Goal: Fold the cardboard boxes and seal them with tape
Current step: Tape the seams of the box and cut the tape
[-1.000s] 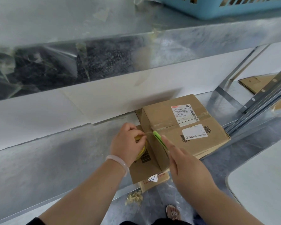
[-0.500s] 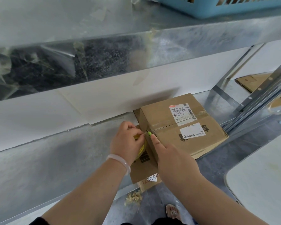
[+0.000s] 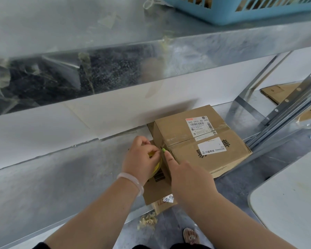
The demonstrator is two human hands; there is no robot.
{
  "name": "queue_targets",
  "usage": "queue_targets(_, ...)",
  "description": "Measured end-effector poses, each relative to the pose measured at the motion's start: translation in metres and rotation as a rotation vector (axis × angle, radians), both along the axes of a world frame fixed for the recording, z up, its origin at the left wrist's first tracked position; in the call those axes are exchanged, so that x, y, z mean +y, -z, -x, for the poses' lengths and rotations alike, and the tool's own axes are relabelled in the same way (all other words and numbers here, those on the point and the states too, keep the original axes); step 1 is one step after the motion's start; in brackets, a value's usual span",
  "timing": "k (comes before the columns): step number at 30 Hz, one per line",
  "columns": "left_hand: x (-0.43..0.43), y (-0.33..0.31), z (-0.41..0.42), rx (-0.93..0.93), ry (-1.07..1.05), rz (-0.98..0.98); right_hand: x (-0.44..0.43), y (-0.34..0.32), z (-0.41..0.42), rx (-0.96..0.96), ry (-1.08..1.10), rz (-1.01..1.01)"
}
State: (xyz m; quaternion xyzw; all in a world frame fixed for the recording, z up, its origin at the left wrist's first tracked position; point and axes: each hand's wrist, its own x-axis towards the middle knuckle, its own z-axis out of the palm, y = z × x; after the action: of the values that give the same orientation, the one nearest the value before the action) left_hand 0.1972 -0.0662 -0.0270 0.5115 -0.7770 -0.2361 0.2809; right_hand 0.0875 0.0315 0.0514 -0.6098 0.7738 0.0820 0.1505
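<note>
Fingers (image 3: 146,144) hold tape (image 3: 157,165) and cutter (image 3: 163,150) against box (image 3: 215,159) on metal shelf (image 3: 52,177).

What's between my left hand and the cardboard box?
In the head view, the right hand holds a green tool whose tip sits between the left hand, gripping a yellow tape roll, and the cardboard box.

Shipping label (image 3: 199,127) — top of cardboard box (image 3: 223,159): "642 H431-00 049", barcode, fine print unreadable.
Lower sticker (image 3: 211,147): small Chinese print, beside large black characters, partly covered.
Paper slip (image 3: 168,198) — on flat cardboard (image 3: 156,193): handwritten digits, perhaps "8391".
</note>
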Motion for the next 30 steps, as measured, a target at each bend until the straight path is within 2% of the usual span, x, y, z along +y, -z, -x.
queue_targets(7,0.005,-0.001,0.001,0.018,0.006,0.0,-0.007,0.0,0.002,0.013,-0.016,-0.046)
queue_targets(11,-0.004,-0.003,-0.008,0.084,-0.123,-0.069,-0.003,0.0,0.005,-0.02,-0.029,-0.051)
queue_targets(15,-0.003,-0.004,-0.016,0.071,-0.162,-0.074,0.004,-0.001,0.013,-0.143,-0.063,0.06)
queue_targets(20,-0.003,-0.01,-0.044,0.011,-0.212,0.025,0.021,0.01,0.035,-0.355,-0.06,0.359)
queue_targets(23,-0.007,-0.017,-0.069,-0.062,-0.256,0.188,0.028,0.006,0.062,-0.475,0.087,0.5)
queue_targets(25,-0.008,-0.015,-0.083,-0.18,-0.268,0.281,0.027,0.003,0.09,-0.518,0.237,0.624)
queue_targets(28,-0.001,-0.001,-0.098,-0.327,-0.311,0.278,0.018,0.002,0.141,-0.559,0.465,0.742)
queue_targets(30,0.012,0.01,-0.099,-0.375,-0.341,0.253,0.007,0.01,0.18,-0.528,0.573,0.724)
